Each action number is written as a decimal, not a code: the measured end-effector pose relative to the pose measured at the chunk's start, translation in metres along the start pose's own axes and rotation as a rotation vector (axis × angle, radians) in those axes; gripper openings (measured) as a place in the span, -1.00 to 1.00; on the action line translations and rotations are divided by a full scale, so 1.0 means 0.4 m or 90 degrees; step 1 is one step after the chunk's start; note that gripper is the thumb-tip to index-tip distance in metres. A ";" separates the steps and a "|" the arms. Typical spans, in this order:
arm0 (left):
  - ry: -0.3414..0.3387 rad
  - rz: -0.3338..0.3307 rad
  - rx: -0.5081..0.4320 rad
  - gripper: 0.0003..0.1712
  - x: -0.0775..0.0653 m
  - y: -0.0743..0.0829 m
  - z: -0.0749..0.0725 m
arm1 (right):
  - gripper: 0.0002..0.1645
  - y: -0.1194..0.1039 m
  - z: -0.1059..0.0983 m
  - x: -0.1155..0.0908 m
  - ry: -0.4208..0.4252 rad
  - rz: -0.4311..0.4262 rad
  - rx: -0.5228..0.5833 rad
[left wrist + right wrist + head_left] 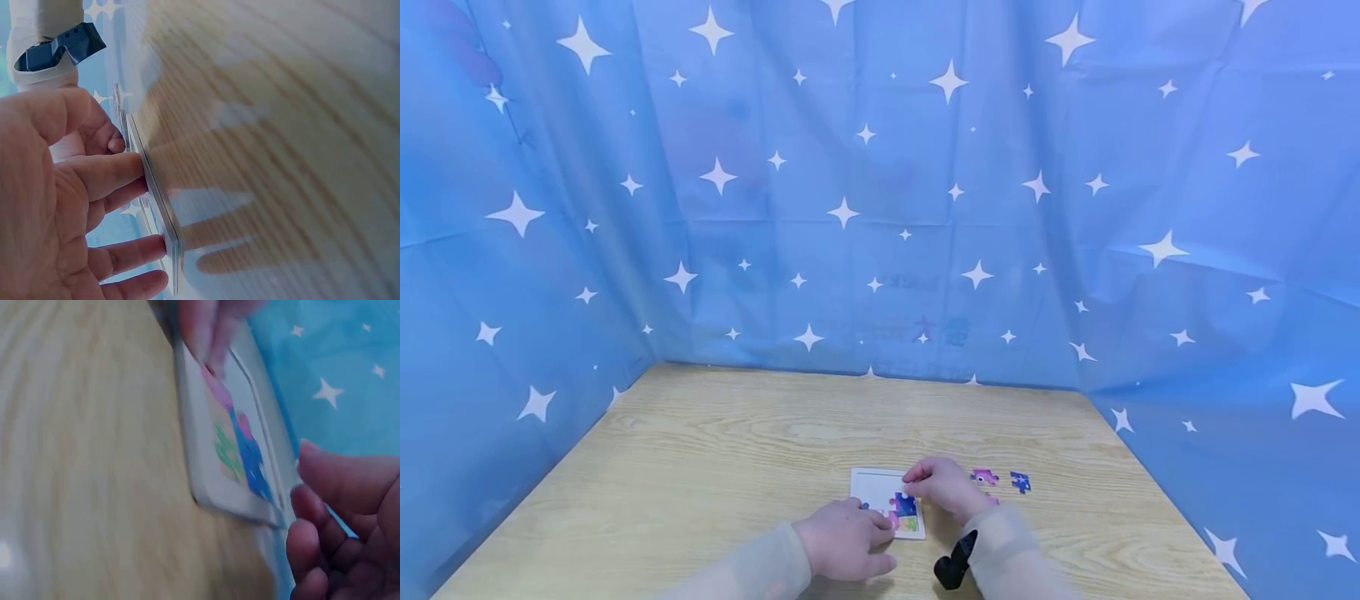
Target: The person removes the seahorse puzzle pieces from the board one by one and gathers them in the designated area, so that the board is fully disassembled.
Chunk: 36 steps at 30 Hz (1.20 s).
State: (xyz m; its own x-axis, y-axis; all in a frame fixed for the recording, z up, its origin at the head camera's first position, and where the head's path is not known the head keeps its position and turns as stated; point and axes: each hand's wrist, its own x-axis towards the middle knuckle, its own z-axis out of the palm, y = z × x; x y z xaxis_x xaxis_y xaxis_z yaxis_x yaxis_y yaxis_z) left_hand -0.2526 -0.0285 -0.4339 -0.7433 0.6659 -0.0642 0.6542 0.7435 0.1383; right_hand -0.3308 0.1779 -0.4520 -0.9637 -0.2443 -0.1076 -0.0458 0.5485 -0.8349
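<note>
A white puzzle tray (853, 486) lies on the table, with joined pieces at its near right corner. Among them are a dark blue piece (906, 504) and a green-and-yellow piece (909, 523). My left hand (848, 540) rests over the tray's near left side; its extended fingers (128, 253) touch the frame in the left wrist view. Above the tray's right edge is my right hand (951, 486), loosely bent, with no piece visible in it. In the right wrist view its thumb (350, 478) and fingers hang beside the tray, apart from the pieces.
To the right of the tray lie a loose pink piece (984, 477) and a loose blue piece (1020, 482). Another pink piece is partly hidden by my right hand. A blue star-patterned curtain (880, 250) stands behind the wooden table (737, 433) and along its sides.
</note>
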 end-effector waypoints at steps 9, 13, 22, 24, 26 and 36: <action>-0.010 -0.010 -0.005 -0.38 0.001 -0.001 0.000 | -0.84 -0.007 0.030 0.002 -0.015 0.010 -0.022; -0.004 -0.005 -0.001 -0.38 0.000 -0.001 0.000 | -0.83 -0.010 0.031 0.003 -0.019 0.000 -0.053; 0.008 -0.005 -0.012 -0.37 -0.002 0.000 0.000 | -0.85 -0.028 0.033 -0.002 -0.014 -0.011 -0.128; 0.002 -0.009 -0.020 -0.36 -0.001 0.000 -0.003 | -0.85 -0.034 0.033 -0.004 -0.015 -0.008 -0.135; -0.006 -0.013 -0.026 -0.35 0.001 -0.001 -0.006 | -0.85 -0.036 0.032 -0.003 -0.015 -0.008 -0.142; -0.020 0.008 0.007 -0.36 0.003 0.002 -0.011 | -0.85 -0.029 0.032 -0.002 -0.011 -0.027 -0.152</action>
State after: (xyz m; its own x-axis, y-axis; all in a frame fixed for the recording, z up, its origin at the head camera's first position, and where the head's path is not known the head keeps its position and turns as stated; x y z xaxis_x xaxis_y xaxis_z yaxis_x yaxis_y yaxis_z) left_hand -0.2537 -0.0275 -0.4294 -0.7307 0.6762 -0.0939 0.6647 0.7361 0.1280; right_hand -0.3263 0.1614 -0.4491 -0.9552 -0.2833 -0.0861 -0.1486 0.7101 -0.6882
